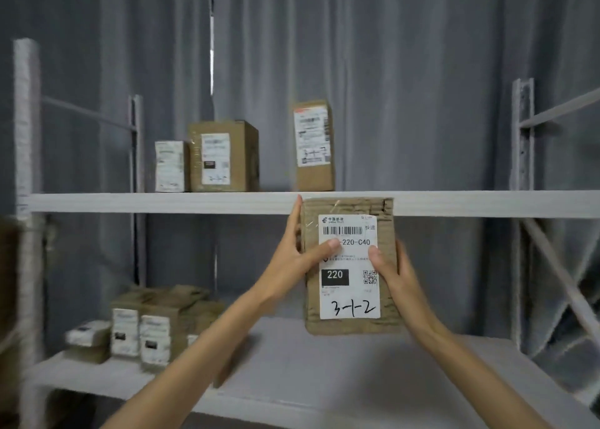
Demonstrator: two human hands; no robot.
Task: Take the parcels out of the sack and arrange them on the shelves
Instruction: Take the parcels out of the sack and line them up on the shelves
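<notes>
White steel makes up the rack (pixel 162 203), the biggest thing I have in view, with grey curtain (pixel 406 71) hung behind it. Its upper shelf (pixel 487 203) carries three boxes (pixel 224 156) standing label-out, presumably so the handwritten codes read from the front. The lower shelf (pixel 324 363) holds a cluster of smaller parcels (pixel 146 328) at its left, too blurred for me to count or read.

Between the shelves I hold the parcel (pixel 352 266) upright in the air, its top edge level with the upper shelf's front lip, touching neither shelf as far as I can judge. Its label (pixel 349 266) faces me, marked 3-1-2. The tall box (pixel 313 146) above seems to bear a similar mark, so I judge this one belongs beside it.

My left hand (pixel 292 263) grips the parcel's left edge, thumb across the label; my right hand (pixel 394 272) grips the right edge likewise. Both thumbs cover part of the print, so the number before 220-C40 is hidden. Fingers behind the parcel are out of sight. No sack appears in view.
</notes>
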